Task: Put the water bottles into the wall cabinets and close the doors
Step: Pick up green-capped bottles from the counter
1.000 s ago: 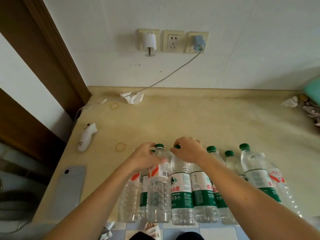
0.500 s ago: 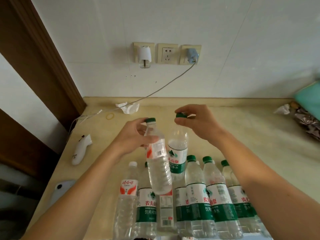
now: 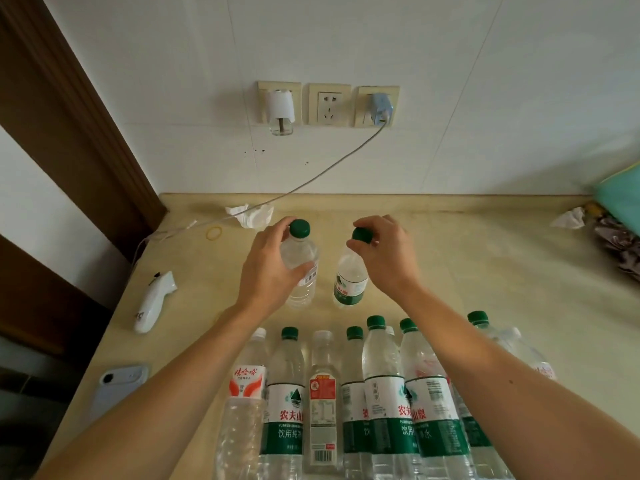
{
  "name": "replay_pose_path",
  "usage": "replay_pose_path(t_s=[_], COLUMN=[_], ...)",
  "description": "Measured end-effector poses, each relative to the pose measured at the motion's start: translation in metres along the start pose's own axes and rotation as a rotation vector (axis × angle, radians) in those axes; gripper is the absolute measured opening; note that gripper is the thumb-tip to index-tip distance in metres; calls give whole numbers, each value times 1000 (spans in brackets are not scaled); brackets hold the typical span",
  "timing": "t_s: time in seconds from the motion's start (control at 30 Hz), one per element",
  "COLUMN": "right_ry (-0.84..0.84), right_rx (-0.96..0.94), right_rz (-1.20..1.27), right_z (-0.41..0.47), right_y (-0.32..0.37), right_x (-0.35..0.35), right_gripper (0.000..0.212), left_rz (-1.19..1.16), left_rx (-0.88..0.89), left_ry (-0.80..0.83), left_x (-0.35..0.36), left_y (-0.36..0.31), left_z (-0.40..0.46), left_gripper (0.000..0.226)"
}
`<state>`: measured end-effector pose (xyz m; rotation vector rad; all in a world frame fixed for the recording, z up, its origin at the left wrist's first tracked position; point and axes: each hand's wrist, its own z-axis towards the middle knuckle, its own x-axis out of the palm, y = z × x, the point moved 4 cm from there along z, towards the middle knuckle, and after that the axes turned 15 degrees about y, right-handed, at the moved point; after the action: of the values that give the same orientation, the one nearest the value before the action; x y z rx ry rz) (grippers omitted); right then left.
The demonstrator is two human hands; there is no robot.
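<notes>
- left hand (image 3: 268,271) wraps the shoulder of one bottle (image 3: 300,268); right hand (image 3: 382,258) pinches second bottle (image 3: 349,278) by its cap (image 3: 361,234)
- both lifted clear of countertop (image 3: 485,271), likely carrying a pair per cabinet trip
- remaining bottles (image 3: 381,393) stand at near edge; cabinets out of view

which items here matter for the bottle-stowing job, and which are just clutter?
Job: left hand gripping a lifted bottle; right hand pinching the cap of a second bottle; row of standing bottles.

Clutter: phone, white handheld device, crumpled tissue, rubber band, charger cable.
</notes>
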<state>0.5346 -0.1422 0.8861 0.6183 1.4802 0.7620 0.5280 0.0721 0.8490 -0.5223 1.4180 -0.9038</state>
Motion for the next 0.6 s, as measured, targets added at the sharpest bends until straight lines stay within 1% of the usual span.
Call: replay_pose_path(t_s=[0.13, 0.27, 0.37, 0.43, 0.5, 0.57, 0.6], right_ry=[23, 82, 80, 98, 162, 239, 280], right_rx=[-51, -114, -109, -80, -24, 70, 125], right_rz=[13, -2, 27, 70, 117, 174, 201], right_z=[0, 0, -1, -1, -3, -5, -6], right_y=[-3, -2, -8, -15, -27, -44, -54], right_x=[7, 11, 8, 8, 12, 21, 27], right_gripper=[30, 30, 34, 43, 62, 80, 88], left_rz=[-5, -10, 33, 48, 14, -22, -53], left_rx=[0, -8, 25, 36, 26, -25, -79], left_ry=[-38, -66, -58, -52, -49, -47, -38], left_x=[9, 13, 17, 19, 22, 29, 33], left_y=[12, 24, 28, 31, 34, 42, 48], left_z=[-3, -6, -9, -9, -10, -13, -16], left_gripper=[75, 75, 72, 70, 71, 76, 79])
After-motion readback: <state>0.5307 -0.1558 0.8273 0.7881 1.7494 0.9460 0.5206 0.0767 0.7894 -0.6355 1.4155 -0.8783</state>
